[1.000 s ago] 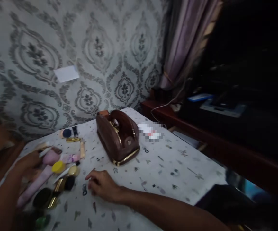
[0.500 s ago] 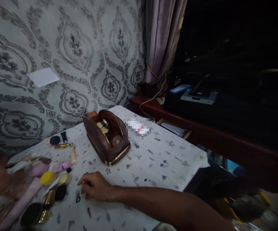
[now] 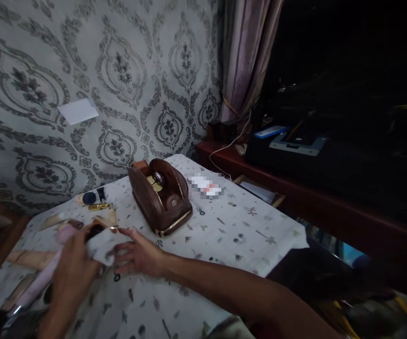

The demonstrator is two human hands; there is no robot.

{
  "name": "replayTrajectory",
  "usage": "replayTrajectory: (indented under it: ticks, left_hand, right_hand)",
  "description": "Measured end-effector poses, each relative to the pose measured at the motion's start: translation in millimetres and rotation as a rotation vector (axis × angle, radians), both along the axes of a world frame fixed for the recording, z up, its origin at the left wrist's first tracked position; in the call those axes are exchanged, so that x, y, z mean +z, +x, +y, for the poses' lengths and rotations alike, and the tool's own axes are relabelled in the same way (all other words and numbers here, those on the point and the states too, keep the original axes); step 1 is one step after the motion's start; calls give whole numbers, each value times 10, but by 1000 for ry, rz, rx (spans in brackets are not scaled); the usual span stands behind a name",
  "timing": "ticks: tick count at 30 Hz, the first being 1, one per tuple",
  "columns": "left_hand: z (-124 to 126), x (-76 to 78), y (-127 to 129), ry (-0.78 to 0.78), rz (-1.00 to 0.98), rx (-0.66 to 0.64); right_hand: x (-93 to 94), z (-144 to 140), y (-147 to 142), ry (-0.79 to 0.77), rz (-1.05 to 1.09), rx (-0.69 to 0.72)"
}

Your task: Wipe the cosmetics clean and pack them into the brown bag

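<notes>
My left hand point(image 3: 74, 268) is closed on a small white item point(image 3: 101, 246), blurred by motion, so I cannot make out its kind. Facing it from the right, my right hand point(image 3: 143, 254) has its fingers apart; whether its fingertips touch the white item is unclear. Beyond both hands stands a brown zippered toiletry bag point(image 3: 147, 202), its top unzipped and a few items inside. Around my left hand lie cosmetics, among them a long pink tube point(image 3: 39, 285), a gold tube point(image 3: 98, 206) and a dark-capped bottle point(image 3: 88, 197). My left hand and forearm hide several of them.
A white patterned cloth point(image 3: 231, 240) covers the table. Past the bag lies a blurred-out white and red item point(image 3: 206, 184). A white cable point(image 3: 220, 148) runs over the red-brown furniture point(image 3: 208, 151) at the right. Patterned wallpaper point(image 3: 118, 70) borders the table's far side.
My left hand has come right from the far left and now holds the white item. My right hand has opened its curled fingers towards it. The view has shifted slightly left.
</notes>
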State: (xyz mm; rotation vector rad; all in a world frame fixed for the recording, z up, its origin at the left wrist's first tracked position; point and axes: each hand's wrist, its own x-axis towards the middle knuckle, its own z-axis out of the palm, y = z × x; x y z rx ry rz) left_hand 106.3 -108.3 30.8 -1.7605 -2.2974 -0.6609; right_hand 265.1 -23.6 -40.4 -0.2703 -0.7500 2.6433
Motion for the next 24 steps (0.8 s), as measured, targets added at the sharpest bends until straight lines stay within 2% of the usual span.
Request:
replayTrajectory:
  ticks: [2, 4, 6, 10, 13, 17, 21, 22, 24]
  left_hand:
    - [-23, -127, 324, -44, 38, 17]
    - [-34, -250, 494, -79, 61, 15]
    - [-36, -358, 551, -55, 45, 12]
    - [-46, -498, 501, 116, -128, -56]
    - [-76, -525, 431, 307, -322, -54]
    - [-111, -485, 364, 515, -611, 119]
    - [-108, -449, 374, 642, -1042, 266]
    - [-109, -444, 389, 663, -1091, 271]
    - [-121, -439, 422, 656, -1036, 208]
  right_hand:
    - [43, 6, 9, -105, -9, 21]
    - [76, 16, 22, -177, -55, 18]
    - [89, 35, 36, -214, -82, 13]
    - [64, 76, 63, -221, -30, 26]
    - [29, 87, 83, -191, 37, 67]
    - [0, 87, 102, -150, 74, 138]
    - [-11, 69, 98, -129, 60, 176]
    - [-10, 59, 95, -127, 54, 186]
    - [-3, 38, 90, -126, 45, 212]
